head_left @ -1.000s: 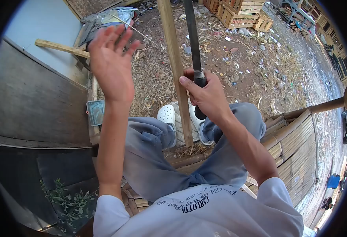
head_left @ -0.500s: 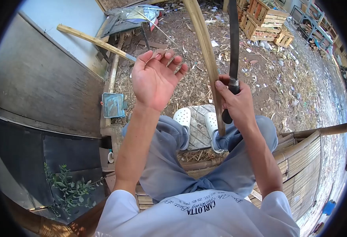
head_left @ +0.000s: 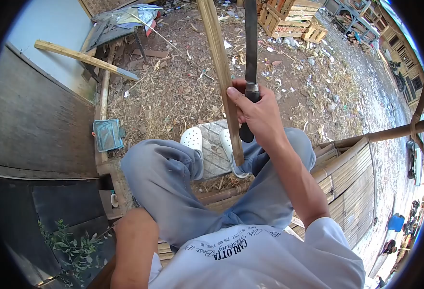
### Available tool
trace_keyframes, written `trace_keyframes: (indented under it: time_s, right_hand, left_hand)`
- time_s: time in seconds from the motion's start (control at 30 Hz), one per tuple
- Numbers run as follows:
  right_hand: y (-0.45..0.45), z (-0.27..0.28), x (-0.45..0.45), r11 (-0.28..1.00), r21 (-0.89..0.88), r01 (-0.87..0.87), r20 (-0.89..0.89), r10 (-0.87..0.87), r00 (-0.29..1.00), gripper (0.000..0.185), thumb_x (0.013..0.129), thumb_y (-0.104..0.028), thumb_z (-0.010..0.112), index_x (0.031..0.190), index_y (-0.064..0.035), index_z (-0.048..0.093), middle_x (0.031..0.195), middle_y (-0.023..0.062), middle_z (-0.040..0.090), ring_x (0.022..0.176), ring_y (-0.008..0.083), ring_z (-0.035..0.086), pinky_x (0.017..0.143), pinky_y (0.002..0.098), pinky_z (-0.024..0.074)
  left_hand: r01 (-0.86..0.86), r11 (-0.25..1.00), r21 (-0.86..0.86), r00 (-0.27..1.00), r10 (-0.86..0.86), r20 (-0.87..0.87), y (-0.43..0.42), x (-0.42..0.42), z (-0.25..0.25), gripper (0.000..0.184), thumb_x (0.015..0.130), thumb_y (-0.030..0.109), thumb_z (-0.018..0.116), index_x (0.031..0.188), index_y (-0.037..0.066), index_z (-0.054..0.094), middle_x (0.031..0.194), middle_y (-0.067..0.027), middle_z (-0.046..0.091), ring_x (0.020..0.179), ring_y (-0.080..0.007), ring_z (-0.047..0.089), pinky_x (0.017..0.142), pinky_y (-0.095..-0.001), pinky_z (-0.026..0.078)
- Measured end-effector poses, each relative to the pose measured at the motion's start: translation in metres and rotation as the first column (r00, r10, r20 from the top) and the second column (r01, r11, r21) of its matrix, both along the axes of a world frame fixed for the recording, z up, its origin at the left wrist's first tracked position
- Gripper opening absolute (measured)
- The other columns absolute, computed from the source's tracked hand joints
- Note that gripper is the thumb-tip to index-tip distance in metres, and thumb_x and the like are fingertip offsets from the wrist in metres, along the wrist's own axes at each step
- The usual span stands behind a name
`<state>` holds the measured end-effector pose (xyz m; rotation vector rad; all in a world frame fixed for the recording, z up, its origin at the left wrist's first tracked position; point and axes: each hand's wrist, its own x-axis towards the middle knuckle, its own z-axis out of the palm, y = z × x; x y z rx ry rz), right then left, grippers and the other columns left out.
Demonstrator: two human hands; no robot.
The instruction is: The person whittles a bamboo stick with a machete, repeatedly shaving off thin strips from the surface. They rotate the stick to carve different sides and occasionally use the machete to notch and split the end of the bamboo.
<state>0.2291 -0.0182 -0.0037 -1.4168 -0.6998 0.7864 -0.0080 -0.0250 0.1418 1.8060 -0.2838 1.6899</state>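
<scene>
My right hand (head_left: 257, 113) is closed round the black handle of a machete (head_left: 251, 48), whose dark blade points up and away from me. The same hand pinches a long yellow-brown strip of wood (head_left: 216, 53), perhaps split bamboo, under its thumb. The strip stands close beside the blade on its left. Its top end runs out of view, and its lower end hangs over my trouser leg near a white clog (head_left: 226, 142). Only my left arm (head_left: 134, 245) shows, bent at the lower left; the hand itself is out of sight.
I sit on a slatted bamboo bench (head_left: 347, 185). A blue plastic basket (head_left: 109, 135) lies to the left. A wooden beam (head_left: 77, 55) juts from the wall. Wooden crates (head_left: 289, 17) stand beyond, and litter covers the ground. A leafy plant (head_left: 72, 245) is at lower left.
My left hand, open and raised beside the strip before, has dropped down and back out of view. The view has turned slightly right; my right hand keeps hold of the machete and strip.
</scene>
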Motion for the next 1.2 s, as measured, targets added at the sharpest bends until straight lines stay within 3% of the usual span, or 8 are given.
trace_keyframes:
  time_s: [0.4, 1.2]
  right_hand:
    - [-0.004, 0.003, 0.005, 1.0, 0.019, 0.003, -0.015, -0.003, 1.0, 0.03, 0.088, -0.02, 0.066, 0.106, 0.0028, 0.061, 0.062, -0.0028, 0.052, 0.05, 0.0043, 0.047, 0.046, 0.0222, 0.038]
    - [-0.007, 0.005, 0.009, 1.0, -0.005, -0.007, -0.007, 0.007, 1.0, 0.03, 0.087, -0.02, 0.066, 0.105, 0.0032, 0.06, 0.062, -0.0031, 0.052, 0.05, 0.004, 0.046, 0.046, 0.0218, 0.0365]
  left_hand:
    - [-0.057, 0.998, -0.035, 0.998, 0.056, -0.022, 0.034, 0.04, -0.029, 0.036, 0.091, 0.008, 0.045, 0.124, -0.004, 0.041, 0.117, -0.0145, 0.05, 0.107, -0.0227, 0.049, 0.095, -0.0352, 0.04]
    - [-0.018, 1.0, -0.024, 1.0, 0.018, -0.002, 0.014, 0.011, -0.019, 0.036, 0.081, 0.011, 0.047, 0.111, -0.008, 0.044, 0.114, -0.0207, 0.046, 0.103, -0.027, 0.046, 0.095, -0.0439, 0.034]
